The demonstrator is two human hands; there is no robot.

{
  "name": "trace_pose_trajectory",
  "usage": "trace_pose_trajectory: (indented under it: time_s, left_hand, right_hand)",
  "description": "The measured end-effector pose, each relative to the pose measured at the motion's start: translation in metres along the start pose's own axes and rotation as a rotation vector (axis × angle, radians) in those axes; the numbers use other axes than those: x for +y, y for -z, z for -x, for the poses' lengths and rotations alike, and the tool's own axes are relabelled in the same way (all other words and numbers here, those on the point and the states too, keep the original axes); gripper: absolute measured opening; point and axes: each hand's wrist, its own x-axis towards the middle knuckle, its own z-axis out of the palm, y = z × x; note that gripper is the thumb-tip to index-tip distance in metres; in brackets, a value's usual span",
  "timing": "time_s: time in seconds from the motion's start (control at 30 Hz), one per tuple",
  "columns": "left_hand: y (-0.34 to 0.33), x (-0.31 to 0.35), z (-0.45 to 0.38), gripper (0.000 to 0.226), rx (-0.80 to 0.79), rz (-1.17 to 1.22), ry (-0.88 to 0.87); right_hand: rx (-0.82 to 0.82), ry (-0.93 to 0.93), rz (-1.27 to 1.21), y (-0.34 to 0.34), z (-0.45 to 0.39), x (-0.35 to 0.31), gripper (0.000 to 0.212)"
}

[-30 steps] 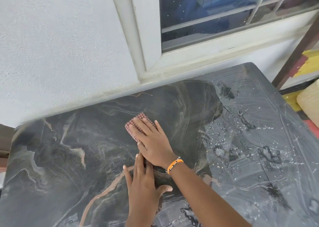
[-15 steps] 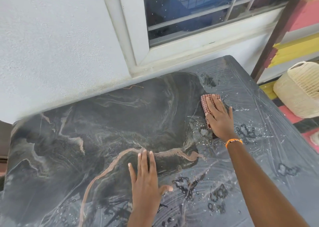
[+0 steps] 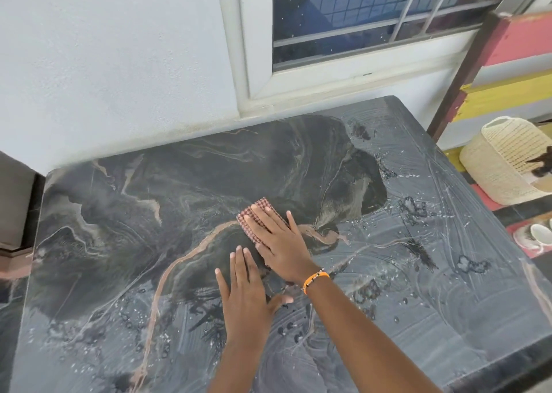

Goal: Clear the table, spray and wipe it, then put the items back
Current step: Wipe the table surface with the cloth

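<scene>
Checked red-and-white cloth lies flat under the right hand, near the middle of the table. Fingers of that hand are extended and slightly fanned, pressed palm-down on the cloth; the cloth's far end shows beyond the fingertips, its left edge beside the forefinger, the rest hidden beneath the palm. Orange bracelet on the right wrist.

Left hand flat on the bare surface just nearer the front edge, fingers straight and close together, thumb out to the right; its fingertips reach almost to the heel of the right hand (touching or not, cannot tell). It holds nothing.

Surface: dark marbled stone look, matte and dark toward the far left and centre, streaked with pale wet swirls and droplets toward the right edge and front.

Beyond the far edge, a white wall and window. Past the right edge, on the floor, a woven cream basket and a pair of white cups.
</scene>
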Motion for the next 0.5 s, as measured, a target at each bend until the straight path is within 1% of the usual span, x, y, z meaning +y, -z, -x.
trace_pose_trajectory:
  time_s: [0.03,0.1,0.17,0.33,0.43,0.5]
  left_hand:
    - [0.002,0.0,0.003,0.117,0.013,-0.017,-0.003]
    - [0.004,0.001,0.008,0.113,0.004,-0.053,-0.019]
    - [0.006,0.001,0.009,0.109,-0.052,-0.09,-0.015]
    - [0.007,0.004,0.009,0.107,-0.069,-0.058,-0.009]
    - [0.006,0.004,0.009,0.107,-0.087,-0.037,-0.009]
    - [0.005,0.004,0.009,0.107,-0.085,-0.017,-0.006]
  right_hand:
    - [-0.003,0.013,-0.004,0.002,0.009,0.007,0.058]
    - [0.018,-0.03,-0.015,0.01,0.026,0.03,0.053]
    - [0.056,-0.133,-0.034,0.022,0.038,0.059,0.053]
    - [0.148,-0.475,-0.027,0.048,0.075,0.123,0.053]
    - [0.203,-0.626,0.002,0.039,0.099,0.117,0.054]
    - [0.223,-0.622,0.009,0.028,0.104,0.093,0.06]
